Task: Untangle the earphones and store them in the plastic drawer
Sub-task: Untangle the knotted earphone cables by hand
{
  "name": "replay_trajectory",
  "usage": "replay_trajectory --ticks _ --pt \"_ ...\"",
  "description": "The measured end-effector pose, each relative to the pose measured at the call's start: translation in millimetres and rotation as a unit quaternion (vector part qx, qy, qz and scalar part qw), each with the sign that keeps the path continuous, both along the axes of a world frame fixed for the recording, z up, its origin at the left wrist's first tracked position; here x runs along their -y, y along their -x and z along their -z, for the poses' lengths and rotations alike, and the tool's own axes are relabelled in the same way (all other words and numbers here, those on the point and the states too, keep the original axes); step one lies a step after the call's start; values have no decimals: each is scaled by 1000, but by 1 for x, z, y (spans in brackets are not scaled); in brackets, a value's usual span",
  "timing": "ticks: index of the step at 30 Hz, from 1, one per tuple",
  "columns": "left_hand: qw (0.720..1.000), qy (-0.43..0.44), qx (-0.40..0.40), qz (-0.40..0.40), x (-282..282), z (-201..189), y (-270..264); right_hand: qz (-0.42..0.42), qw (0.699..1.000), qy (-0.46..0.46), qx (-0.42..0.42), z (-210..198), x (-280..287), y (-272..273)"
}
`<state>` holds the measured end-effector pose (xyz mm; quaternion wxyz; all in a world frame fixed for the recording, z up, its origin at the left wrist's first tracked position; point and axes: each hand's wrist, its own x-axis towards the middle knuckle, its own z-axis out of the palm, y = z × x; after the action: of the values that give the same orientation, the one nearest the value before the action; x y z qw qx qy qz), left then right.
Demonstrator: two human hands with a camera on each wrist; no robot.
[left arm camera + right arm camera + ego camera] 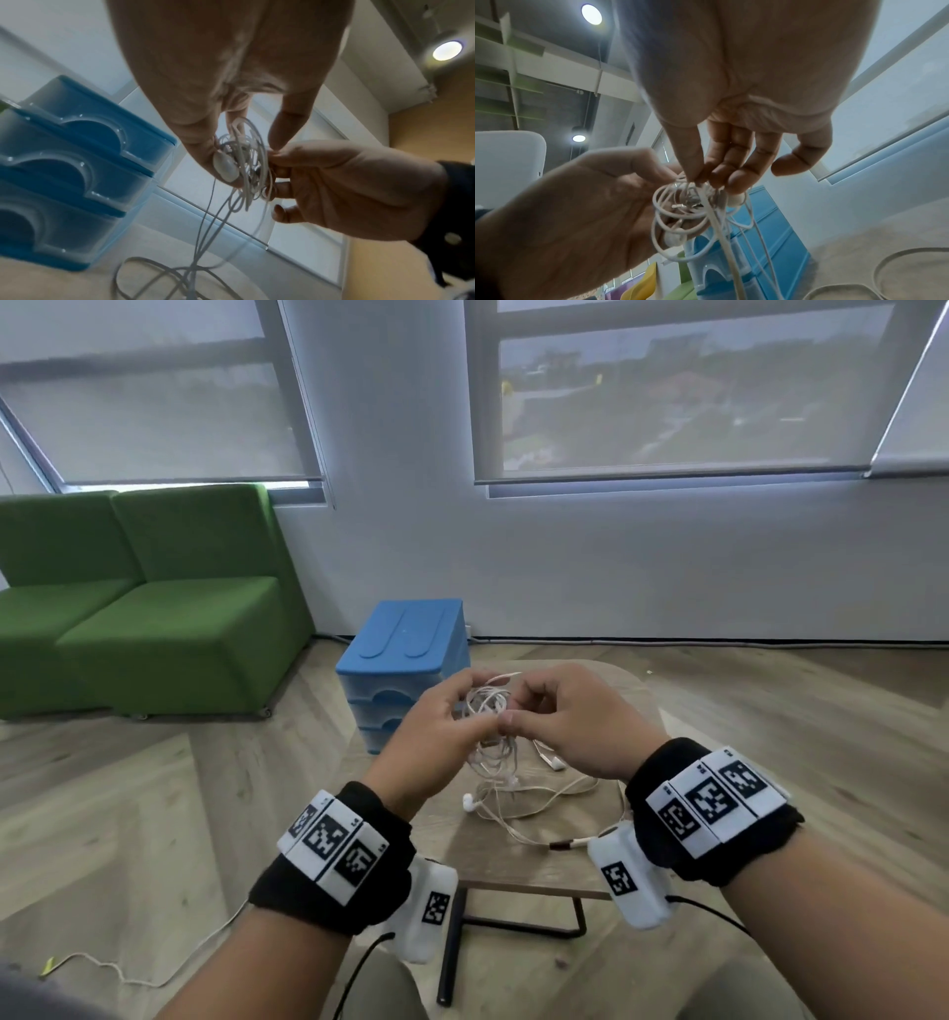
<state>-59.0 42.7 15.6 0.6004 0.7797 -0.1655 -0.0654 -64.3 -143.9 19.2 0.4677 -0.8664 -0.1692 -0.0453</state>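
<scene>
A knot of white earphones hangs between my two hands above a small wooden table. My left hand grips one side of the knot, an earbud against its fingers. My right hand pinches a strand with thumb and fingers. Loose cord trails down onto the table, where another earbud and the plug lie. The blue plastic drawer unit stands at the table's far left, behind my left hand; its three drawers look pushed in.
A green sofa stands on the wooden floor to the left. A thin white cable lies on the floor at lower left. The table's black metal leg shows below its near edge. Wall and windows are behind.
</scene>
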Motion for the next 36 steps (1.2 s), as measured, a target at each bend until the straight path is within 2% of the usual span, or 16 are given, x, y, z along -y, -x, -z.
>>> replay_trajectory --ticks 3,12,18,22,28,32,36 --pt "999 25 -13 -42 3 -1 -2 18 999 -28 -6 -1 4 0" --pt "986 -74 93 -113 20 3 -8 100 992 -57 -53 -3 3 5" --pt "982 -68 137 -114 27 5 -2 100 994 -45 11 -1 5 12" --pt "993 5 95 -70 31 6 1 69 990 -124 -7 -7 10 24" --pt "993 105 -2 45 34 6 10 76 949 -290 -102 -10 18 30" --pt "990 134 -13 39 34 8 9 72 927 -343 -134 -10 21 33" --pt "986 154 -56 25 33 6 11 79 931 -336 -122 -4 20 35"
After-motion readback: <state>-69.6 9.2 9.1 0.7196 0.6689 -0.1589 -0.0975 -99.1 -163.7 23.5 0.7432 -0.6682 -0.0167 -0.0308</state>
